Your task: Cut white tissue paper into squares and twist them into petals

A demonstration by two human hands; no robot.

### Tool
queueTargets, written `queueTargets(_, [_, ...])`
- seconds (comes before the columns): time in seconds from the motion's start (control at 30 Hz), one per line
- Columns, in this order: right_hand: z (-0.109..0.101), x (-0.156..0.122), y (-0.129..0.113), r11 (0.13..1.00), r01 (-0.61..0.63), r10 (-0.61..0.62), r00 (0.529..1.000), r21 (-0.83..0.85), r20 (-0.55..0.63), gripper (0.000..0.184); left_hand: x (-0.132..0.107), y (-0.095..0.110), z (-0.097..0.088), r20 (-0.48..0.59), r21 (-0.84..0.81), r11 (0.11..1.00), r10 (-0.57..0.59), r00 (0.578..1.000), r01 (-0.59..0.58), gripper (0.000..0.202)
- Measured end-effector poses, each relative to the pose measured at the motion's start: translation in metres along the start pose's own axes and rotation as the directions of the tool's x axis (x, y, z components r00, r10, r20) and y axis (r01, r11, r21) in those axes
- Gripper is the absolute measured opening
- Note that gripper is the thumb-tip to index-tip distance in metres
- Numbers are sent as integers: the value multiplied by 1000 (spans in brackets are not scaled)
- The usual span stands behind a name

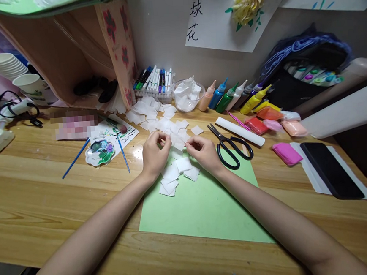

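Both my hands are closed in a pinch over a pile of thin white paper squares. Between the fingertips of my left hand [156,153] and my right hand [205,152] is a white paper square [178,142], its edges partly hidden by the fingers. Behind it spreads a loose heap of paper squares [149,108]. Several more squares [170,172] lie nearer me on a light green sheet [205,212]. Black-handled scissors [225,145] rest just right of my right hand, blades pointing away, handles partly over the sheet.
Left are a paint palette [99,152], a blue brush [76,158] and paper cups [30,84]. At the back stand markers [155,80], a clear bowl [189,95] and paint bottles [226,97]. On the right lie a white roll [240,131], clay packs [256,125] and a phone [331,170].
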State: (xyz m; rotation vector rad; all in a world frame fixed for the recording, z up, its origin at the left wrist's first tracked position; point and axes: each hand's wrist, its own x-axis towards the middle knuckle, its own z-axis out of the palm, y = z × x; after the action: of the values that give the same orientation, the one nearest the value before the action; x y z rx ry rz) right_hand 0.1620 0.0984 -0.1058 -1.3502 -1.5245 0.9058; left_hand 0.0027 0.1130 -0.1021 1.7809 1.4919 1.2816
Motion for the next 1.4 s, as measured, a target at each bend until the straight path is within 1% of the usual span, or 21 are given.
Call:
queueTargets(0.13, [0, 0, 0, 999, -29, 28, 998, -22, -64, 11, 3, -4, -1, -47, -3, 995, -97, 994, 97, 11])
queueTargets(0.23, [-2, 3, 3, 995, -47, 30, 985, -92, -171, 13, 6, -8, -2, -127, 24, 985, -166, 978, 170, 13])
queueTargets(0.3, [-4, 5, 6, 987, -51, 13, 972, -153, -236, 14, 7, -10, -3, -137, 63, 978, -191, 972, 201, 15])
queueTargets(0.37, [-5, 7, 9, 978, -50, -4, 966, -203, -257, 18, 7, -13, -3, -105, 106, 977, -175, 979, 186, 16])
queueTargets(0.43, [-5, 8, 10, 970, -44, -19, 967, -239, -255, 26, 6, -15, -2, -85, 134, 981, -131, 988, 142, 18])
queueTargets(0.53, [-6, 7, 8, 963, 3, -78, 960, -271, -267, 32, 5, -16, -1, -123, 139, 983, -99, 987, 116, 26])
queueTargets(0.57, [-7, 7, 6, 960, 51, -119, 965, -276, -234, 31, 5, -16, -1, -139, 135, 984, -100, 985, 118, 26])
queueTargets(0.6, [-8, 6, 4, 953, 124, -173, 971, -278, -162, 27, 5, -16, -1, -148, 128, 984, -102, 984, 121, 25])
queueTargets(0.63, [-9, 6, 3, 939, 209, -232, 971, -274, -55, 22, 5, -15, -1, -152, 119, 985, -104, 983, 123, 24])
queueTargets(0.67, [-10, 6, 2, 920, 293, -284, 956, -260, 71, 17, 5, -14, -1, -151, 109, 986, -105, 983, 123, 23])
queueTargets(0.7, [-12, 6, 1, 902, 361, -322, 928, -238, 189, 14, 5, -14, -2, -150, 98, 987, -108, 983, 124, 22])
queueTargets(0.73, [-13, 7, 1, 887, 407, -343, 897, -218, 279, 12, 5, -13, -2, -148, 88, 988, -112, 983, 126, 21])
queueTargets(0.77, [-14, 7, 2, 880, 427, -349, 877, -206, 329, 12, 4, -12, -2, -147, 81, 988, -117, 982, 130, 20])
queueTargets(0.83, [-15, 9, 3, 882, 424, -339, 875, -208, 344, 8, 4, -11, -3, -144, 73, 988, -126, 981, 137, 20])
queueTargets(0.9, [-14, 9, 5, 885, 409, -332, 890, -224, 311, 4, 4, -11, -3, -139, 73, 988, -124, 983, 135, 21])
queueTargets(1.0, [-12, 10, 7, 883, 399, -332, 903, -248, 273, 7, 4, -11, -3, -121, 77, 991, -98, 988, 108, 21])
queueTargets(1.1, [-10, 10, 7, 869, 409, -337, 902, -280, 270, 7, 3, -9, -2, -95, 67, 995, -68, 993, 74, 20])
queueTargets(1.2, [-10, 10, 8, 863, 408, -335, 903, -298, 268, 7, 2, -7, -2, -75, 41, 996, -73, 994, 76, 19])
queueTargets(1.33, [-12, 11, 7, 884, 380, -329, 919, -271, 216, 5, 1, -4, -3, -34, 42, 997, -62, 998, 63, 14])
queueTargets(1.4, [-14, 11, 6, 892, 386, -331, 913, -236, 240, 4, 1, -2, -4, -15, 55, 997, -56, 998, 57, 12])
